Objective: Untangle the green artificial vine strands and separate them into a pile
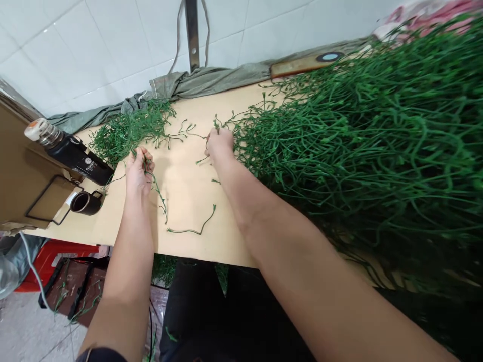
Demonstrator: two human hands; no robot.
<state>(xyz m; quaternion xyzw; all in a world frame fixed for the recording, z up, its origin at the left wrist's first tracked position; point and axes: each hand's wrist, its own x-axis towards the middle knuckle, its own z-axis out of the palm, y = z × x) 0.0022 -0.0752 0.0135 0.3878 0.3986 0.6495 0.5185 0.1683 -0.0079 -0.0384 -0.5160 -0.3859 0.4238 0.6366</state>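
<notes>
My left hand (139,168) is closed around a few thin green artificial plant stems (161,196), whose ends hang down toward the board. To its right, my right hand (221,143) pinches a green stem at the edge of a large heap of green stems (362,125). Part of what the right fingers hold is hidden. A smaller pile of stems (128,128) lies beyond my left hand. One loose bent stem (196,232) rests near the front of the tan tabletop (184,186).
A black flask (81,158) leans at the left, with a dark cup (86,202) and a cardboard box (30,176) beside it. Grey cloth (215,80) and a wooden-looking strip (298,67) line the tiled wall. Below left are a brown bag (83,286) and a red crate (49,261).
</notes>
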